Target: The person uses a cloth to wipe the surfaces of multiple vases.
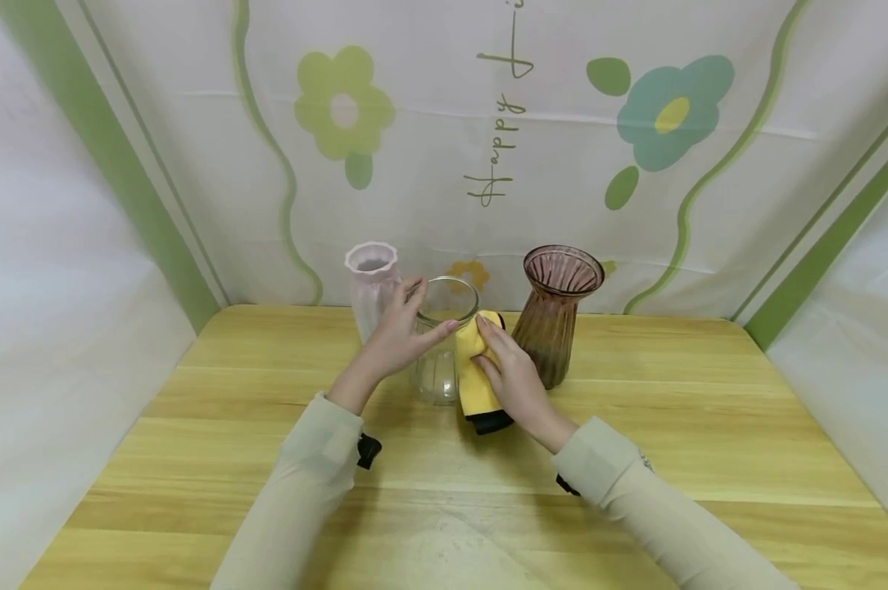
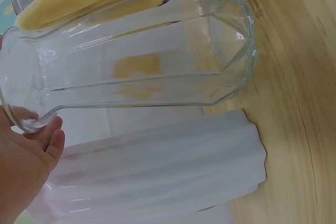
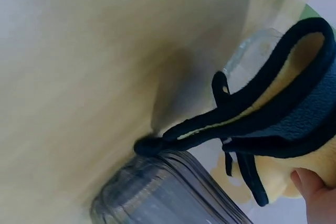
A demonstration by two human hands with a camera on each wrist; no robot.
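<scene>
While head view shows yellow cloth (image 1: 477, 378), right wrist reveals blue.

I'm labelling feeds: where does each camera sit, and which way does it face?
Head: on the head, facing forward and down at vases; left hand, right hand and sleeves show.
Left wrist: on that wrist, facing the clear vase; parts of both hands show.
Right wrist: on that wrist, facing the yellow cloth; part of right hand shows.
Head and left wrist share the cloth.
</scene>
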